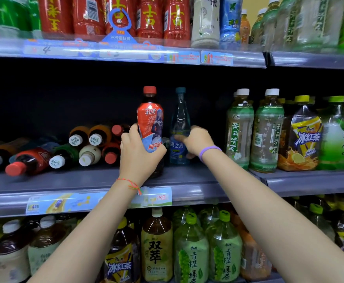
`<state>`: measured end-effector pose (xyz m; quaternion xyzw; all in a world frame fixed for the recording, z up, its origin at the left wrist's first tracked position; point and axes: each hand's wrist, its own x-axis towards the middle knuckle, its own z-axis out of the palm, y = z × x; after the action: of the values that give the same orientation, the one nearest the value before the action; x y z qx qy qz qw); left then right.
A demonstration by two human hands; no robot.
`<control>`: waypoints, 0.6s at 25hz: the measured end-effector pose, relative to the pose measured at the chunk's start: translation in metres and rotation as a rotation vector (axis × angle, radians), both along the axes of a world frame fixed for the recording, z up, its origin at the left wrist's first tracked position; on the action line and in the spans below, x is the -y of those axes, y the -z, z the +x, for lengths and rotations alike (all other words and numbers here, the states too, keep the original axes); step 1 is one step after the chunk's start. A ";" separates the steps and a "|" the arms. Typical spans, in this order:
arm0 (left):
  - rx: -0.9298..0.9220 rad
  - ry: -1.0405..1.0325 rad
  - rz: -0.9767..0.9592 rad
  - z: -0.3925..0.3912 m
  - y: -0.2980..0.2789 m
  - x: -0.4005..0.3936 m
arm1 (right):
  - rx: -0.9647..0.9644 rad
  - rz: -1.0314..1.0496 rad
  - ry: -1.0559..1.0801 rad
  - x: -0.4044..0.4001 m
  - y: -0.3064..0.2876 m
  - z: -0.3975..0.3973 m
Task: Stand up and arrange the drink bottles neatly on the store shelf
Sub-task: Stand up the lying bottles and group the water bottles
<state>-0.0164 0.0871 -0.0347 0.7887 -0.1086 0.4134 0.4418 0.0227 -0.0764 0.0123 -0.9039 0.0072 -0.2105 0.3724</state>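
My left hand (pixel 140 154) grips a red-labelled, red-capped bottle (pixel 150 117) upright over the middle shelf (pixel 85 180). Just to its right, my right hand (pixel 197 140) wraps around a slim clear bottle with a blue label and dark teal cap (pixel 179 117), which stands upright on the shelf. Left of my hands, several bottles (pixel 60 152) lie on their sides in a pile, caps toward me. Further right, green tea bottles with white caps (pixel 254 131) stand upright in a row.
Price-tag rail (pixel 158 198) runs along the shelf's front edge. Upper shelf holds red and green bottles (pixel 150 17). Lower shelf carries large tea bottles (pixel 156 248). Larger iced-tea and green-tea bottles (pixel 306 135) stand at far right. Dark space behind my hands.
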 end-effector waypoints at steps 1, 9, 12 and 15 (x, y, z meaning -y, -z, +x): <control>0.006 -0.003 0.006 0.000 0.001 0.000 | -0.006 -0.083 0.009 -0.001 0.002 0.005; -0.049 0.076 0.176 0.007 -0.010 0.017 | -0.124 -0.824 0.132 0.032 0.020 -0.006; -0.113 -0.081 0.370 0.027 -0.019 0.032 | -0.163 -0.801 0.027 0.037 0.025 -0.015; -0.192 -0.307 0.506 0.041 -0.025 0.029 | 0.061 -0.749 -0.009 0.038 0.028 -0.031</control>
<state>0.0248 0.0580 -0.0101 0.9163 -0.0454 0.3586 0.1723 -0.0083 -0.1142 -0.0161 -0.9707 -0.0853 -0.2240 0.0167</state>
